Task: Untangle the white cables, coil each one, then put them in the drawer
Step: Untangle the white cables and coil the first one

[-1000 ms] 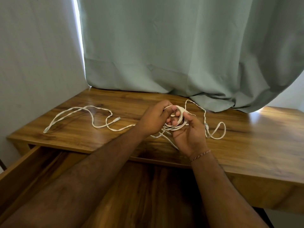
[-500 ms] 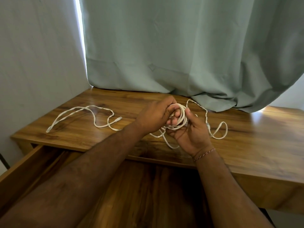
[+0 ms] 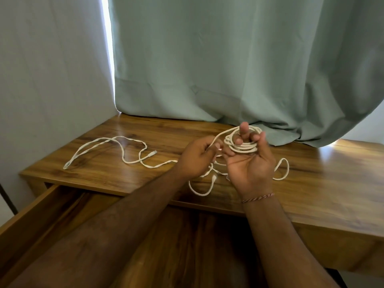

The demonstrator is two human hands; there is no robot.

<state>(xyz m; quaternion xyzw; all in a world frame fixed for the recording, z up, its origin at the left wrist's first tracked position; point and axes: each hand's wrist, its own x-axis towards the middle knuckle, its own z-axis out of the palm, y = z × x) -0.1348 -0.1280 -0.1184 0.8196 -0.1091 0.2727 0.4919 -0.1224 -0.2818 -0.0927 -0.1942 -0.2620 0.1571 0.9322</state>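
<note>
right hand [image 3: 249,163]: facing palm up over the desk [image 3: 311,194], fingers [image 3: 243,129] partly curled and threading through a coil [image 3: 242,143] of white cable, so the hand is gripping the coil around them.
left hand [image 3: 196,161]: sitting just at 9 o'clock of the right hand, thumb and fingertips pinching closed on the strand that is running up to the coil.
coil: several loops lying stacked around the right hand's fingers, above the palm.
loose cable [image 3: 116,150]: trailing across the desk toward 9 o'clock from the left hand, bending in long curves, its plug [image 3: 153,152] lying on the wood near the middle of that run.
other loops: one loop [image 3: 200,191] is hanging near the desk's front edge at 6 o'clock of the left hand; another loop [image 3: 282,169] is lying at 3 o'clock of the right hand; which cable each belongs to i cannot tell.
drawer [image 3: 41,215]: standing pulled open below the desk's front edge, at 7 o'clock of the hands, both forearms passing over it.
curtain [image 3: 228,59]: hanging at 12 o'clock, its hem resting on the back of the desk.
bracelet [image 3: 257,198]: circling the right wrist.
</note>
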